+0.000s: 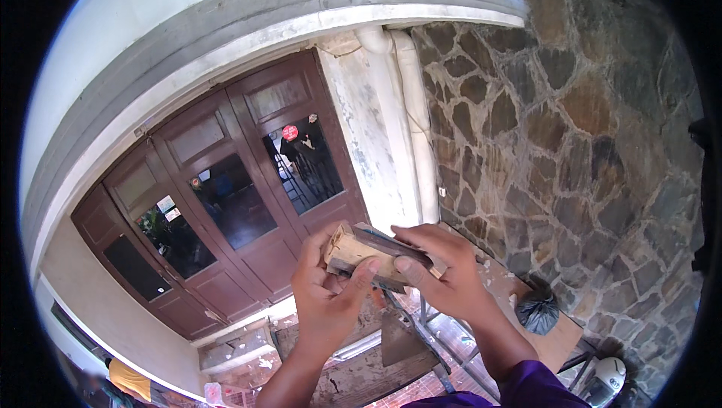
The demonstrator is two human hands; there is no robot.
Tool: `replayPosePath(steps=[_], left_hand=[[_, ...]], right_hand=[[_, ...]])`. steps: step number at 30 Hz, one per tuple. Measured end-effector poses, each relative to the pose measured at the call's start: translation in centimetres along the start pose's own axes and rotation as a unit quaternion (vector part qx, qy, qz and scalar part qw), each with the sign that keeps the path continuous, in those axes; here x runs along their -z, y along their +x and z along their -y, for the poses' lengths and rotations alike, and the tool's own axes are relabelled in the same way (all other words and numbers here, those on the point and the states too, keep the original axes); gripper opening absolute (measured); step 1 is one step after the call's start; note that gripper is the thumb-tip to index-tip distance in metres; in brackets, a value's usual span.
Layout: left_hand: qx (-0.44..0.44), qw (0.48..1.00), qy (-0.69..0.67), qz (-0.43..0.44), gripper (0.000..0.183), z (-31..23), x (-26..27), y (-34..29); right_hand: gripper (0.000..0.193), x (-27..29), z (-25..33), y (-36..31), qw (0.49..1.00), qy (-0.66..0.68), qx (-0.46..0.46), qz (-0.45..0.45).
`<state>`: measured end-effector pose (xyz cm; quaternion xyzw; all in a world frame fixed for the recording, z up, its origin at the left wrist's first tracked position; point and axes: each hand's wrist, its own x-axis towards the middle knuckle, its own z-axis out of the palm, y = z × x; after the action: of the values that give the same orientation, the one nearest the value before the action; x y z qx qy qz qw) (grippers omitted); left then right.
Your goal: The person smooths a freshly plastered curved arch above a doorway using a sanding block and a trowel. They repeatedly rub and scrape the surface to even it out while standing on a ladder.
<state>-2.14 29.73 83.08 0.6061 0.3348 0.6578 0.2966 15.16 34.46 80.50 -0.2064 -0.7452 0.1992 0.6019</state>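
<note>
Both my hands hold up a small block of pale wood (350, 248) with a dark flat strip along its upper side. My left hand (325, 291) wraps round the block's left end, its thumb pressed on the near face. At the other end, my right hand (444, 273) grips with the thumb in front and the fingers over the top. The block is tilted, its right end lower. Its far side is hidden, so whether it is a hand plane I cannot tell. Below the hands lies a worn wooden plank (368, 379), with a dark triangular piece (400, 342) above it.
Brown panelled doors (226, 205) stand ahead on the left; a stone wall (556, 145) rises on the right. White pipes (402, 107) run between them. A black plastic bag (537, 315) and a white helmet (608, 376) are at lower right. A yellow-clothed person (129, 379) is at lower left.
</note>
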Motion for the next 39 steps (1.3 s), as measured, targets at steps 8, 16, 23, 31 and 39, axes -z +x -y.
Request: replayPosePath(steps=[8,16,23,31,39], left_hand=[[0.005,0.997,0.055,0.054,0.058,1.1,2.4,0.4],[0.035,0.995,0.078,0.053,0.057,2.4,3.8,1.4],[0.043,0.994,0.096,0.030,0.059,3.0,4.3,1.8],[0.041,0.999,0.014,-0.031,0.062,5.3,3.1,1.5],[0.051,0.997,0.023,-0.049,0.055,6.3,2.8,1.4]], right_hand=[[0.021,-1.7,-1.4,0.0,0.943,0.260,-0.205,0.030],[0.010,-3.4,-1.9,0.7,0.997,-0.070,-0.030,-0.033],[0.010,-5.3,-2.5,0.7,0.988,-0.112,0.057,-0.095],[0.009,-6.0,-3.7,1.2,0.982,-0.128,0.051,-0.127],[0.009,-6.1,-5.5,1.3,0.983,-0.118,0.071,-0.124]])
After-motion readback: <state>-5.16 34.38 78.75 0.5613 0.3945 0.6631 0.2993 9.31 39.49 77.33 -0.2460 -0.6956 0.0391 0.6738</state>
